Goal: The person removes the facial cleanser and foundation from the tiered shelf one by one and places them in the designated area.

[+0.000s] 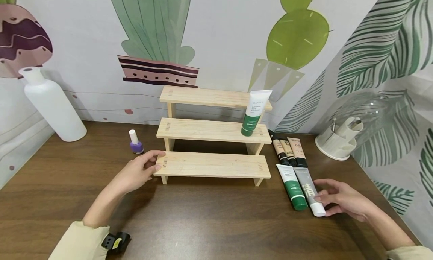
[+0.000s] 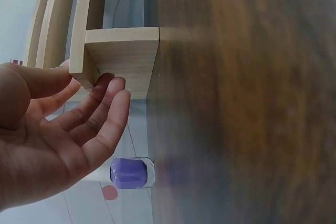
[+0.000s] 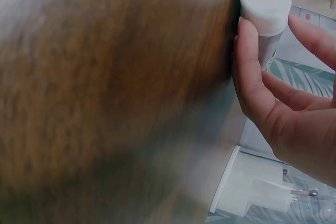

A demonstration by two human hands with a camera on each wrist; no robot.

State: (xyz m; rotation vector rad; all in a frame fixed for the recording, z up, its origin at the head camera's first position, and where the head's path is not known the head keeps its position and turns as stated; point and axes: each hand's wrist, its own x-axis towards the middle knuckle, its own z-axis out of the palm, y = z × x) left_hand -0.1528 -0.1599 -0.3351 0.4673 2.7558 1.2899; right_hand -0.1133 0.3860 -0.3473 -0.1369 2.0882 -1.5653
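Observation:
My left hand (image 1: 139, 171) grips the left end of the lowest step of a three-tier wooden shelf (image 1: 213, 164), with thumb and fingertips at the board's edge in the left wrist view. At the right, my right hand (image 1: 341, 199) holds a grey tube (image 1: 307, 184) with a white cap (image 3: 265, 4) near its capped end. The tube lies on the table beside a green-and-white tube (image 1: 293, 188). Another green-and-white tube (image 1: 255, 113) stands upright on the middle step, toward its right end.
Several small makeup tubes (image 1: 297, 151) lie behind the grey tube. A nail polish bottle (image 1: 136, 143) stands left of the shelf, and a white bottle (image 1: 55, 107) at the back left. A white holder (image 1: 336, 143) with a clear dome stands at the right table edge.

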